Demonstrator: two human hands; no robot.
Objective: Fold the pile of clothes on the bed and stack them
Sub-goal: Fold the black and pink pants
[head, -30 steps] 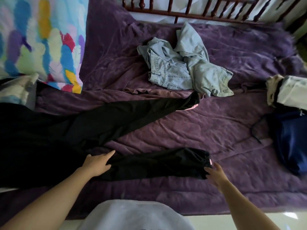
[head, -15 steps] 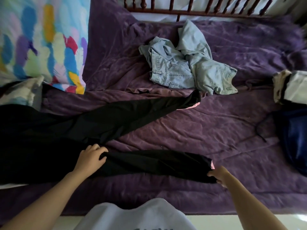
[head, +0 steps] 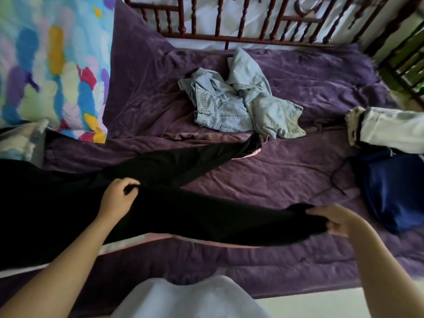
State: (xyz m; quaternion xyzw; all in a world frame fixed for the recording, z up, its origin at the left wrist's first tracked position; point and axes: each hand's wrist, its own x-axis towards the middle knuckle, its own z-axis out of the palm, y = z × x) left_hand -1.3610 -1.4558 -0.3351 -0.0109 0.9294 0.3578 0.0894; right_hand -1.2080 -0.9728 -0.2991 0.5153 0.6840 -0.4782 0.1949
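Note:
Black trousers point(head: 206, 216) stretch across the near half of the purple bed point(head: 263, 180). My left hand point(head: 119, 198) grips the near leg close to the crotch. At the far right my right hand point(head: 337, 219) pinches that leg's hem and holds it off the bedding. The other leg lies flat, running up toward the middle of the bed. Crumpled light-blue jeans point(head: 241, 106) sit beyond it. Folded clothes are stacked at the right edge: a white and tan piece point(head: 385, 127) and a navy garment point(head: 394, 189).
A multicoloured pillow point(head: 52, 65) fills the upper left, with a pale cushion point(head: 20, 138) below it. A dark wooden spindle headboard point(head: 229, 24) runs along the far side. The bed's near edge is just in front of my body.
Both hands went from resting flat on the near trouser leg to gripping it. The leg has come up off the bed and hangs taut between them.

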